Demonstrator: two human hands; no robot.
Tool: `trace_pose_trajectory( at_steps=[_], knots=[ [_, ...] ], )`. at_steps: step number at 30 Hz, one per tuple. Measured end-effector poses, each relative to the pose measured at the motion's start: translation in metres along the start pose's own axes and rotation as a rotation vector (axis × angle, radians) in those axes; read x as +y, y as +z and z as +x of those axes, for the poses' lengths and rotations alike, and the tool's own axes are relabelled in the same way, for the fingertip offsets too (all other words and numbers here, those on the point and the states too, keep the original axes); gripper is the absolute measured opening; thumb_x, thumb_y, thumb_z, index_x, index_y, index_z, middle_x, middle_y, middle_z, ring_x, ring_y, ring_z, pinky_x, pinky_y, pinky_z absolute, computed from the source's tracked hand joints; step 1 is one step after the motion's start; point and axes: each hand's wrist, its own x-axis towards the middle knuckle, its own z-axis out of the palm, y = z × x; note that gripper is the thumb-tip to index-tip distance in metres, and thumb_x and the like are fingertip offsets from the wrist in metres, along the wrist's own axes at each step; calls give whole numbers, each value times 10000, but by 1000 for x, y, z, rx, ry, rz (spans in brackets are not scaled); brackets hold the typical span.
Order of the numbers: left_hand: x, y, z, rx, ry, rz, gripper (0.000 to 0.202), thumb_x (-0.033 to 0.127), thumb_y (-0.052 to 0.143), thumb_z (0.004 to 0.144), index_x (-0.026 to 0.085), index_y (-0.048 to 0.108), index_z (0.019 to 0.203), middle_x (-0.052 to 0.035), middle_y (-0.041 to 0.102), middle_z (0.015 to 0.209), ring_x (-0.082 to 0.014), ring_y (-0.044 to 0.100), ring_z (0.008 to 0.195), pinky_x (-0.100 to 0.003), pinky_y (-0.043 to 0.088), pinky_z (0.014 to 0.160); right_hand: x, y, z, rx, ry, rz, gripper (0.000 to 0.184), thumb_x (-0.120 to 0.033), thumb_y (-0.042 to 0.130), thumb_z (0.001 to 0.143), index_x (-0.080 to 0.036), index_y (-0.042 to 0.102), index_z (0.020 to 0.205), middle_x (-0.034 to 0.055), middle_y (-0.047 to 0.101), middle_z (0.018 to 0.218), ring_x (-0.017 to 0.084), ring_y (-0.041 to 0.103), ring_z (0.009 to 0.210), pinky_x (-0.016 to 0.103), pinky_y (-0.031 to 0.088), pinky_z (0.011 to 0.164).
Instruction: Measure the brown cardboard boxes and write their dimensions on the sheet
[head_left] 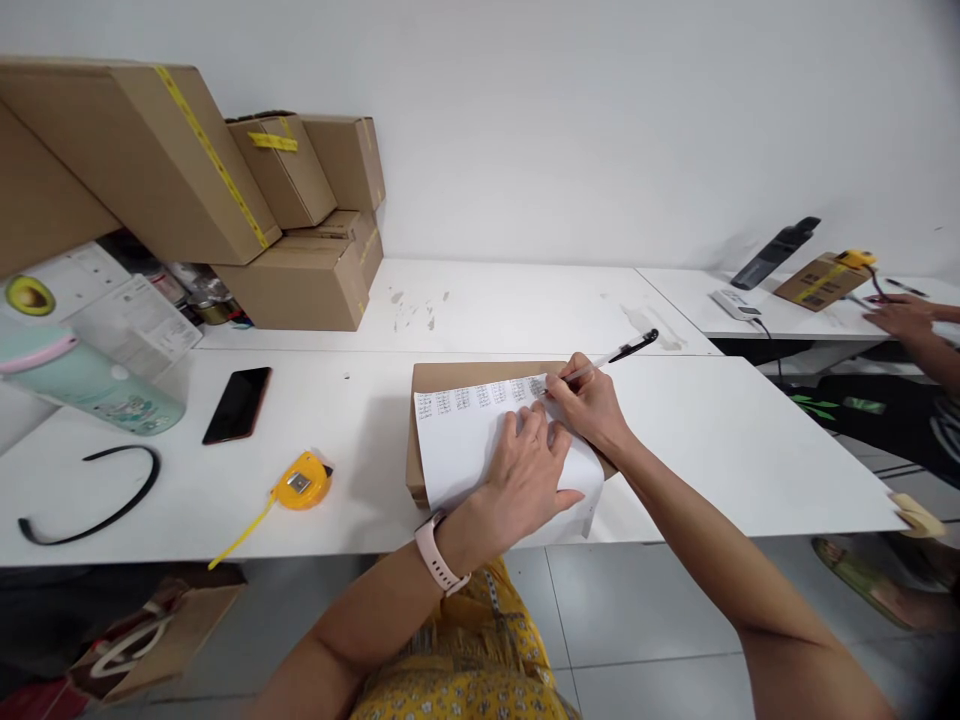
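A white sheet of paper [457,450] lies over a brown cardboard box [480,374] at the front of the white table. Columns of small handwriting run along its top edge. My left hand [529,470] rests flat on the sheet with the fingers spread, pressing it against the box. Closed around a pen [611,357] with a black end, my right hand [592,400] touches the paper at the last column on the right. The pen's tip is hidden by my fingers. One corner of the paper hangs past the box toward the table edge.
Left on the table are a yellow tape measure [302,482], a phone [237,405], a black strap [142,500] and a mint bottle [97,375]. Stacked cardboard boxes [300,290] stand behind. Another person's hand [900,315] is at the far right, near a small box [814,283].
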Motion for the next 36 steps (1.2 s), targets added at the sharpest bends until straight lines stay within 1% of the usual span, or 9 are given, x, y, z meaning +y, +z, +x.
trace_pose_trajectory(
  at_steps=[4, 10, 14, 19, 25, 30, 36],
  knots=[
    [-1, -2, 1, -2, -1, -14, 790, 683, 580, 900, 64, 525, 1389, -261, 445, 1536, -352, 446, 1315, -435, 336, 1048, -1, 0, 1, 6, -2, -19, 216, -314, 604, 842, -241, 449, 711, -48, 555, 589, 129, 481, 562, 283, 359, 557],
    [-1, -6, 2, -21, 14, -1, 769, 671, 583, 906, 69, 532, 1383, -260, 485, 1504, -344, 474, 1267, -427, 346, 1013, 0, 1, 1, -8, -4, -17, 212, -322, 601, 846, -242, 448, 721, -46, 561, 592, 130, 492, 559, 282, 360, 557],
    [-1, -5, 3, -23, 9, 3, 769, 679, 583, 900, 80, 535, 1380, -249, 507, 1486, -341, 483, 1255, -423, 351, 997, 0, 1, 2, -10, -7, -27, 210, -318, 597, 849, -242, 448, 722, -46, 555, 591, 131, 489, 557, 284, 356, 554],
    [-1, -4, 4, -20, 12, 5, 780, 687, 581, 896, 84, 530, 1388, -240, 548, 1442, -344, 476, 1261, -425, 349, 990, 0, 1, 1, -19, -16, -7, 206, -292, 597, 839, -242, 446, 709, -47, 548, 596, 130, 477, 561, 284, 350, 547],
    [-1, -5, 3, -25, 15, 7, 773, 677, 572, 908, 75, 528, 1392, -249, 536, 1453, -346, 480, 1247, -428, 345, 990, -1, 1, 0, -15, 4, 1, 203, -289, 601, 834, -241, 450, 707, -44, 562, 600, 134, 482, 568, 290, 356, 563],
    [-1, -4, 2, -11, 17, 6, 775, 676, 580, 905, 69, 531, 1383, -265, 494, 1492, -347, 468, 1261, -438, 338, 1008, -1, 0, 0, 17, 21, 1, 202, -287, 598, 830, -245, 443, 708, -48, 552, 587, 135, 478, 561, 289, 353, 559],
    [-1, -5, 2, -13, 11, -7, 749, 669, 585, 905, 79, 549, 1366, -249, 521, 1470, -345, 466, 1270, -431, 348, 1009, -2, 0, 0, -2, 14, -11, 200, -284, 594, 830, -245, 443, 706, -48, 548, 590, 134, 471, 556, 288, 353, 556]
  ],
)
